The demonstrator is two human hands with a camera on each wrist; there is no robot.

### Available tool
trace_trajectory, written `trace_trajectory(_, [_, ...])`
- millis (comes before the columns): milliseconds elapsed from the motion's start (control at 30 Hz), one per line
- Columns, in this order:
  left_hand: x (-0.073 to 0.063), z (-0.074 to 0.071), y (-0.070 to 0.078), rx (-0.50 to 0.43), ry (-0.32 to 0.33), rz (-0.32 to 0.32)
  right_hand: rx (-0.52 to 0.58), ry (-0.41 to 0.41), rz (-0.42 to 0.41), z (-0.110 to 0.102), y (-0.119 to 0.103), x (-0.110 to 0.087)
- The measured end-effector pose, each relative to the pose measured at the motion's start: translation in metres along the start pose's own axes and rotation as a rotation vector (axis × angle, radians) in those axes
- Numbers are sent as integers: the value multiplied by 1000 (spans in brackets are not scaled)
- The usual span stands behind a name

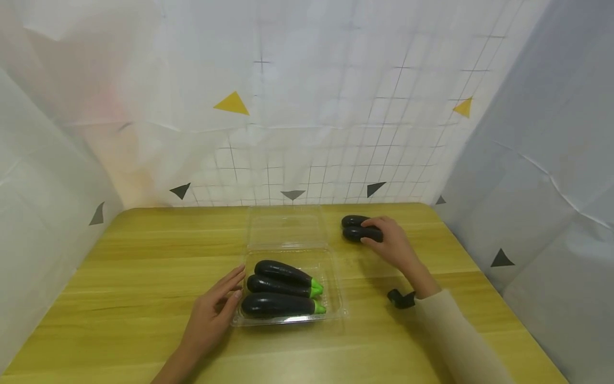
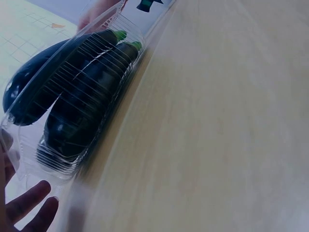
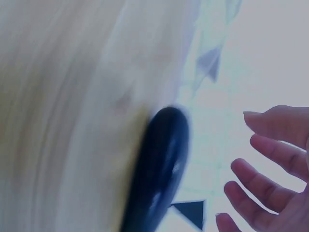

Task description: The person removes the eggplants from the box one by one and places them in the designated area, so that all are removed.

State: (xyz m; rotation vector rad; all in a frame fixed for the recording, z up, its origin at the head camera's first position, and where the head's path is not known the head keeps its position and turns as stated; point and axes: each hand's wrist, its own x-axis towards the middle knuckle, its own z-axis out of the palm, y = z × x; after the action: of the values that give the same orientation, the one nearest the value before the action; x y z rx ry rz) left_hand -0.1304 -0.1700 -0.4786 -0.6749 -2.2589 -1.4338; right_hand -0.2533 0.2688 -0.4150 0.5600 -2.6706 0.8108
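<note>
A clear plastic clamshell box [image 1: 338, 288] stands on the table with its lid [image 1: 287, 226] folded back. Inside lie three dark eggplants [image 1: 278, 305] with bright green stem ends pointing right. My left hand [image 1: 209, 314] rests at the box's left edge, fingers extended along it; in the left wrist view, its fingers [image 2: 31, 200] are spread by the box's corner. At the back right, two more eggplants [image 1: 352, 233] lie side by side. My right hand [image 1: 388, 242] is over their right ends, hiding them. In the right wrist view, its fingers [image 3: 256, 181] are loosely spread, apart from an eggplant [image 3: 161, 162].
A small black device [image 1: 400, 298] shows beside the right wrist, above the wooden table [image 1: 144, 277]. White sheets [image 1: 307, 106] with grid lines and triangles rise behind the table and along both sides.
</note>
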Motion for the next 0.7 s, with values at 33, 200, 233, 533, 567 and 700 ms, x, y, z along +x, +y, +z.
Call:
trace_trajectory(33, [0,0,0,0,0,2,8,-1,-4,-1,-7,-1])
trace_trajectory(200, [1,0,-1,5,6,17,66,11,-36,-4,-34,-2])
trace_trajectory(233, [1,1,-1,6,8,21,79,15,-44,-4,-39,-2])
trace_trajectory(533, [1,0,-2,18,16,37,181,27,-151,-5,-75,-3])
trace_trajectory(567, [1,0,-2,15,14,35,187,26,-161,-5,-79,-4])
trace_trajectory(700, [1,0,-2,9,8,33,208,20,-181,-4,-96,-6])
